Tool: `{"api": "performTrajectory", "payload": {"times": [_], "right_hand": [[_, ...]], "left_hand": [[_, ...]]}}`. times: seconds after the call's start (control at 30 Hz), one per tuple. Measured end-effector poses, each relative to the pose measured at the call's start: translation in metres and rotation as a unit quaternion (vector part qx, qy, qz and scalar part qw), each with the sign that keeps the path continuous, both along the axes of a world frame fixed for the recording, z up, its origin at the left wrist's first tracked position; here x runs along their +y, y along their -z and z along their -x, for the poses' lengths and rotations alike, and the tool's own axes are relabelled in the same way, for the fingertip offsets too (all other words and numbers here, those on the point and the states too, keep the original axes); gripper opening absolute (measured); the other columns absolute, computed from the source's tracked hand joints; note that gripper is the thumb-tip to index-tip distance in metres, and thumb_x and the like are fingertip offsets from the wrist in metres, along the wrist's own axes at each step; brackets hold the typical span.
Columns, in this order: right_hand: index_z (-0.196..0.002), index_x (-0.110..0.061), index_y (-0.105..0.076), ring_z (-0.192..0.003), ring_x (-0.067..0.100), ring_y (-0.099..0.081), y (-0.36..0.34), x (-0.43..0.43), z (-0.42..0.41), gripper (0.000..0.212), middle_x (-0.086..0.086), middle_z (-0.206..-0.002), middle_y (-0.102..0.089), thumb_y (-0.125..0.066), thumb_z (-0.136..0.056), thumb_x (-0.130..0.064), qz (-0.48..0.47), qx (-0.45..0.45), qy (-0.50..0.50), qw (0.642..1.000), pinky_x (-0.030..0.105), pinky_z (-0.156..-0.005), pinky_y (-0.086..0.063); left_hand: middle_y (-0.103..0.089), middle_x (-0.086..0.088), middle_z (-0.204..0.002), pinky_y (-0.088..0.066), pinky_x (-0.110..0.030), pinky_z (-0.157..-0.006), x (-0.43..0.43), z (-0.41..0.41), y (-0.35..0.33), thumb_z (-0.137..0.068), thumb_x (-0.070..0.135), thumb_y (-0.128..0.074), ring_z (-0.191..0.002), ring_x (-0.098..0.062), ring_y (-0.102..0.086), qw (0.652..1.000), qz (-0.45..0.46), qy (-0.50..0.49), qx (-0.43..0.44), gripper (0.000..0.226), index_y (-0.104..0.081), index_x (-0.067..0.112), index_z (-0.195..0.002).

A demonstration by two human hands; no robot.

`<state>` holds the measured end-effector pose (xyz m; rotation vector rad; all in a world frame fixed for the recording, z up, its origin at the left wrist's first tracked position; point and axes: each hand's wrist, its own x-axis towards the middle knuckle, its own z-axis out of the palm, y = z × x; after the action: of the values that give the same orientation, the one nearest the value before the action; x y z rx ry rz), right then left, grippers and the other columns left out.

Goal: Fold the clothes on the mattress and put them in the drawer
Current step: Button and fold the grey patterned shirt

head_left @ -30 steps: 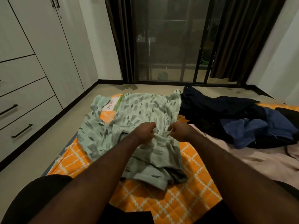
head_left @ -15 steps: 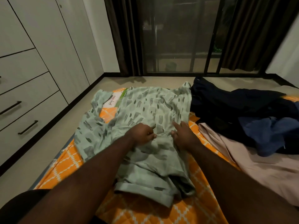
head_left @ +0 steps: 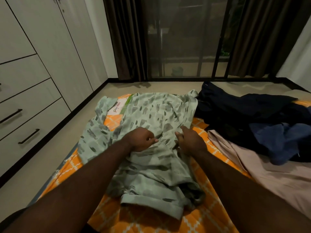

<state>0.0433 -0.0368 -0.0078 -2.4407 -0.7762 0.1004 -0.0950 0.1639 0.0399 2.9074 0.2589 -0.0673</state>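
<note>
A pale green shirt with grey brush marks (head_left: 156,113) lies spread on the orange quilted mattress (head_left: 165,221), its cuffed sleeve bunched toward me. My left hand (head_left: 141,139) rests on the shirt's middle with curled fingers pinching a fold of the cloth. My right hand (head_left: 190,140) lies just right of it, fingers fairly straight and pressing the shirt's right edge. The closed white drawers (head_left: 33,115) with black handles stand along the left wall.
A heap of dark navy clothes (head_left: 235,111) and a blue garment (head_left: 277,140) lie on the right, with a pinkish cloth (head_left: 269,175) below them. A strip of floor (head_left: 42,153) runs between mattress and drawers. A glass door (head_left: 185,39) with dark curtains stands ahead.
Both hands were pinching the cloth close together; the right hand has flattened onto the shirt and the hands have drawn slightly apart. My view has moved closer.
</note>
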Motion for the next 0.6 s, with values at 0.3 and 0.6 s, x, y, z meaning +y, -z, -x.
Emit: {"api": "performTrajectory", "payload": {"times": [0.3,0.6], "right_hand": [[-0.106,-0.012,-0.071,-0.096,0.034,-0.065,-0.061,0.054,-0.098,0.023,0.016,-0.106,-0.068,-0.058,-0.087,-0.010,-0.041,-0.097,0.054,0.993,0.033,-0.073,-0.051],[-0.103,-0.013,-0.064,-0.094,0.034,-0.067,-0.032,0.063,-0.160,0.017,0.012,-0.103,-0.065,-0.067,-0.089,-0.022,0.023,-0.059,0.171,0.983,0.043,-0.078,-0.061]], "left_hand": [[-0.074,-0.008,-0.094,-0.056,-0.032,-0.076,-0.040,-0.134,-0.017,-0.093,0.016,-0.066,-0.086,-0.021,-0.068,0.980,0.120,-0.091,-0.127,0.014,-0.075,0.007,-0.097],[-0.069,-0.012,-0.099,-0.055,-0.033,-0.071,-0.069,-0.196,0.051,-0.085,0.033,-0.077,-0.091,-0.027,-0.068,0.950,0.239,-0.189,-0.063,0.029,-0.067,0.009,-0.098]]}}
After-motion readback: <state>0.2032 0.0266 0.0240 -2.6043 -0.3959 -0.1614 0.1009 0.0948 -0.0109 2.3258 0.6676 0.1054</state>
